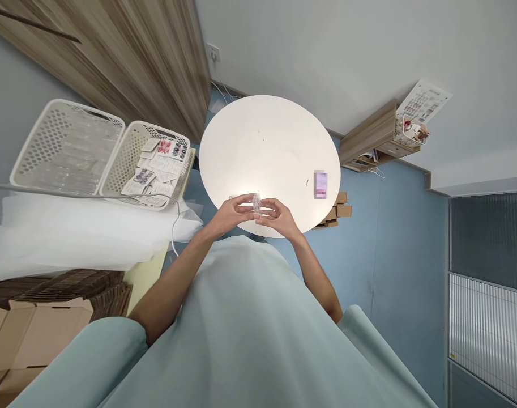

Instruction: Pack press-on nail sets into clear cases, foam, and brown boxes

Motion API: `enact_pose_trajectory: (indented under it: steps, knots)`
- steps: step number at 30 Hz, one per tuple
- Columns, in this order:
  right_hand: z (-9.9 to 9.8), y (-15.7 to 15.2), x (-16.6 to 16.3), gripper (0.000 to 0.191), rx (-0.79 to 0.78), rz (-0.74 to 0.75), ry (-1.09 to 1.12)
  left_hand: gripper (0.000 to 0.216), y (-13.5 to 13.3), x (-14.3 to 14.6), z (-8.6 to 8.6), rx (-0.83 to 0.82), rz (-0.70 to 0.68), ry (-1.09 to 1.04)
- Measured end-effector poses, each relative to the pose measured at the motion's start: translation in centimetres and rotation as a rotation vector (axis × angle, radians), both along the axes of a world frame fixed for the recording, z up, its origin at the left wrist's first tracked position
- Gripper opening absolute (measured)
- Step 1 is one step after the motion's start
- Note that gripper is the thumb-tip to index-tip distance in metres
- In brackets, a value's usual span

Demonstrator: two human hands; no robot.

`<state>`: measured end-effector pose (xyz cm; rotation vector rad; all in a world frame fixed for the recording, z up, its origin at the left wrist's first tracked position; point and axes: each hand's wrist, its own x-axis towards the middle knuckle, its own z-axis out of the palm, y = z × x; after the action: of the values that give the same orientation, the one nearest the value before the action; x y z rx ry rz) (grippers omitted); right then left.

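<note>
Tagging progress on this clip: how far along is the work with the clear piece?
Done: no finished pieces show on the table, only a pink item. In hand: left hand and right hand both pinch one clear piece over the near edge. Left: the basket of clear stock and basket of cards look stocked.

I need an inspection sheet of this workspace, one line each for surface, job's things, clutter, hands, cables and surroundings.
surface: round white table, a few small dark marks on it.
job's things: small clear plastic piece, held over the table's near edge.
clutter: pink-purple flat item on the table, at right; blurred.
grippers: left hand and right hand both pinch the clear piece with the fingertips.
cables: white cable hanging beside the baskets; wall socket behind the table.
surroundings: two white baskets, one with printed cards; cardboard boxes; wooden shelf; blue floor.
</note>
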<state>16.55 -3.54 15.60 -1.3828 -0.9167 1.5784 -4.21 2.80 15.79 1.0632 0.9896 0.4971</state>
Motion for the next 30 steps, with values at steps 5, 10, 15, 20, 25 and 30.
enact_pose_trajectory:
  steps: [5, 10, 15, 20, 25, 30]
  knots:
    - [0.3, -0.3, -0.2, 0.071, -0.019, 0.001, -0.013, 0.095, -0.2, -0.2, 0.1, -0.004, -0.014, 0.000]
    - [0.4, -0.7, 0.0, 0.071, -0.023, 0.017, 0.020, 0.095, -0.5, -0.5, 0.1, -0.022, -0.013, -0.034]
    - [0.7, -1.1, 0.7, 0.071, -0.047, 0.033, 0.046, 0.088, -0.1, -1.0, 0.1, -0.067, -0.060, -0.128]
    - [0.0, -1.2, 1.0, 0.065, -0.033, -0.021, 0.052, 0.082, 0.4, -0.8, 0.1, -0.081, -0.015, -0.160]
    - [-0.8, -1.2, 0.2, 0.063, 0.032, -0.103, 0.030, 0.080, 0.4, -0.3, -0.6, -0.137, 0.081, -0.281]
    - [-0.5, -0.5, -1.4, 0.059, 0.047, -0.267, -0.034, 0.076, 0.3, -0.5, -1.8, -0.196, 0.145, -0.368]
